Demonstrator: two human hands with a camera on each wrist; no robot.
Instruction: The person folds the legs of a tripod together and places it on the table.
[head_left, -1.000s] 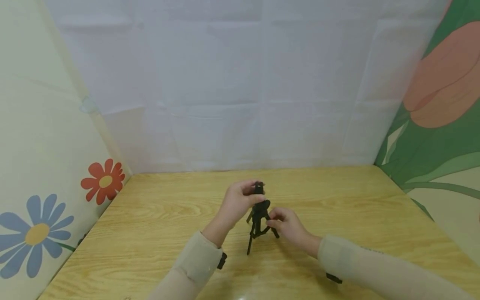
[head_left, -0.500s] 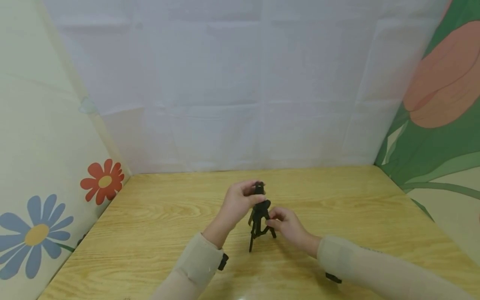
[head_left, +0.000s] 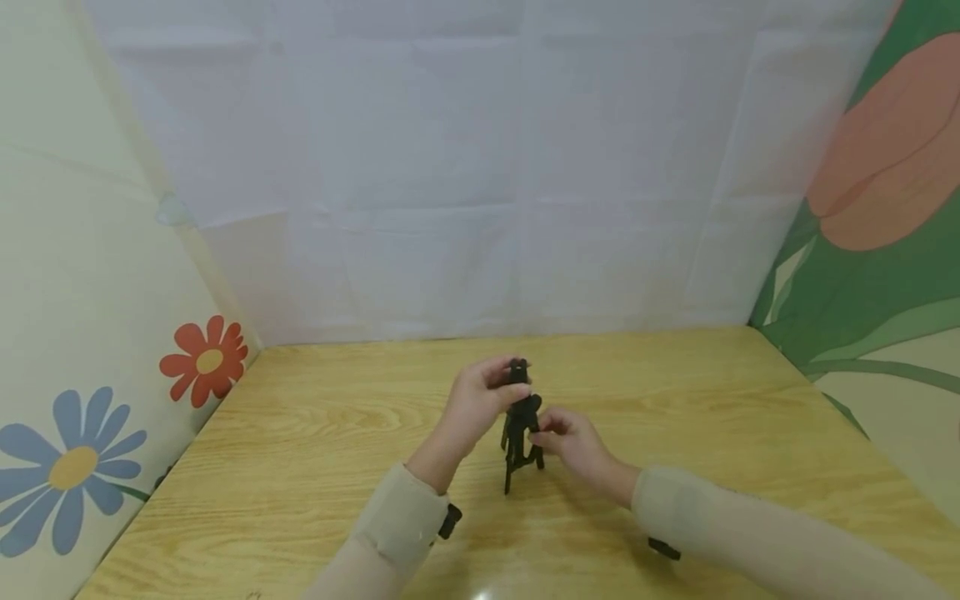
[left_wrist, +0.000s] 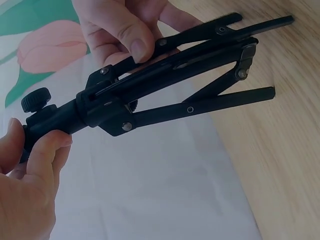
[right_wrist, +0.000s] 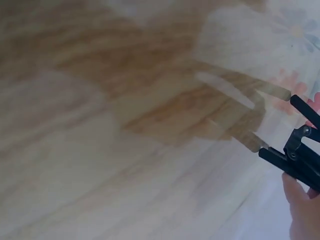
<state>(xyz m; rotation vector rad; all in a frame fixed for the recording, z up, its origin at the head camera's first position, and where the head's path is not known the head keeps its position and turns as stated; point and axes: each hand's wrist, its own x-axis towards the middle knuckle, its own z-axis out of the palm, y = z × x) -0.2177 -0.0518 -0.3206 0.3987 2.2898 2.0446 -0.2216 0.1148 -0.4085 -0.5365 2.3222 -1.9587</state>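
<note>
A small black tripod (head_left: pixel 517 423) stands upright between the two hands, its hinged legs partly folded in towards the centre tube. My left hand (head_left: pixel 475 404) grips it round the top, thumb in front and fingers behind. In the left wrist view the tripod (left_wrist: pixel 170 75) shows a round knob near the gripped end, and braces link its legs to the tube. My right hand (head_left: pixel 576 442) pinches one leg between thumb and fingers. Only the leg ends of the tripod (right_wrist: pixel 292 162) and part of the right hand (right_wrist: pixel 305 210) enter the right wrist view.
The wood-grain table (head_left: pixel 337 392) extends under and around the hands. A white cloth (head_left: pixel 420 167) hangs behind it. Flower-patterned panels flank the left (head_left: pixel 60 333) and right (head_left: pixel 900 292) sides.
The tripod's legs have drawn inward, narrowing its spread. The right hand has shifted slightly left and up with the leg it pinches; the left hand keeps its grip on the top.
</note>
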